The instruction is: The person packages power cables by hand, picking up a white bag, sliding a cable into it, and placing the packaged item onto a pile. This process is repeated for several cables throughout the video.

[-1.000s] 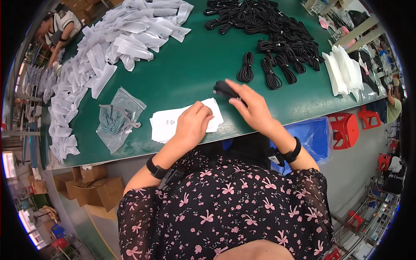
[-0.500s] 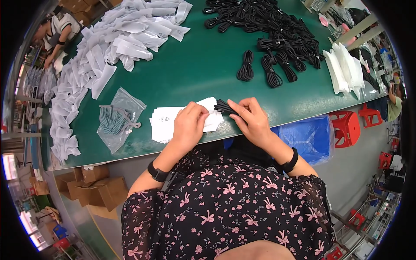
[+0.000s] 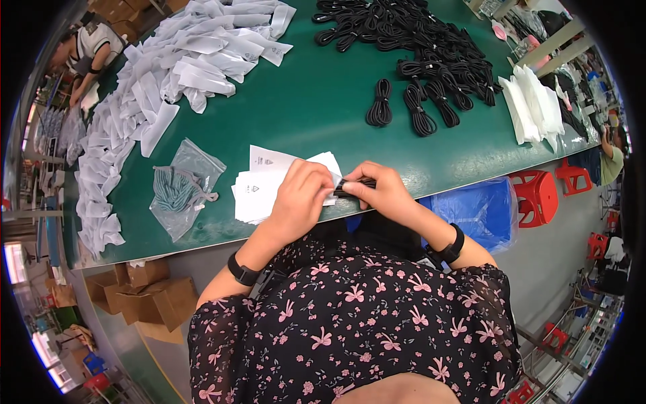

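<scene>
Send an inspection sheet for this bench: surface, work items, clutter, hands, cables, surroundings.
Surface: green table, glossy.
Work items: white bag over a flat stack; cable bundle at the bag's right end, how far in can't be told.
Clutter: clear pouch with striped cloth; white packets at right.
Hands: left grips the bag; right grips the bundle.
Cables: black coiled pile at upper right; one coil lies apart.
Surroundings: pale pouches heaped upper left; cardboard boxes, blue bin, red stools; co-workers at both sides.
</scene>
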{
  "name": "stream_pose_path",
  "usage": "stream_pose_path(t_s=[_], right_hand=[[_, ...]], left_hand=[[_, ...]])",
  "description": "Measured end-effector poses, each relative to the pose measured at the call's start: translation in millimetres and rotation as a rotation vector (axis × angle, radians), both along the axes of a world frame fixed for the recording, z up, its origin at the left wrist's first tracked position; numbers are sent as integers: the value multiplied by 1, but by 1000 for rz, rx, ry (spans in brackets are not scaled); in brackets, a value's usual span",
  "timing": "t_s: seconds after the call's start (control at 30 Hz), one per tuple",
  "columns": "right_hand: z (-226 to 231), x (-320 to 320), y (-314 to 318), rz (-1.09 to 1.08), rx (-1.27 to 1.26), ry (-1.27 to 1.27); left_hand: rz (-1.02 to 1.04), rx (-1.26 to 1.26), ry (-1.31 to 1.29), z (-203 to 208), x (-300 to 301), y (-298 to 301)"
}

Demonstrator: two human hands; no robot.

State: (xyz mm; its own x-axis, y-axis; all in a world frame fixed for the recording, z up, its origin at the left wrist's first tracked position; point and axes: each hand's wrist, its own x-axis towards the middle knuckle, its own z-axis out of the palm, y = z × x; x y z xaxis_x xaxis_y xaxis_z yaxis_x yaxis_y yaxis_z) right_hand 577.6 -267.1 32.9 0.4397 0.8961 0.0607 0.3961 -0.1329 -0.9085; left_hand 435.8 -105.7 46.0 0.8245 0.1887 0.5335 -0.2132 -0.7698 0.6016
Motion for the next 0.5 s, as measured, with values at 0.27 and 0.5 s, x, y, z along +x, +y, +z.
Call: stream_pose_path(t_s=[0.27, 0.5], right_hand=[[5, 4, 5, 118, -184, 1212], [10, -6, 3, 78, -112, 752]], left_hand=[[-111, 217, -61, 18, 8, 5], [-91, 206, -56, 22, 6, 10]])
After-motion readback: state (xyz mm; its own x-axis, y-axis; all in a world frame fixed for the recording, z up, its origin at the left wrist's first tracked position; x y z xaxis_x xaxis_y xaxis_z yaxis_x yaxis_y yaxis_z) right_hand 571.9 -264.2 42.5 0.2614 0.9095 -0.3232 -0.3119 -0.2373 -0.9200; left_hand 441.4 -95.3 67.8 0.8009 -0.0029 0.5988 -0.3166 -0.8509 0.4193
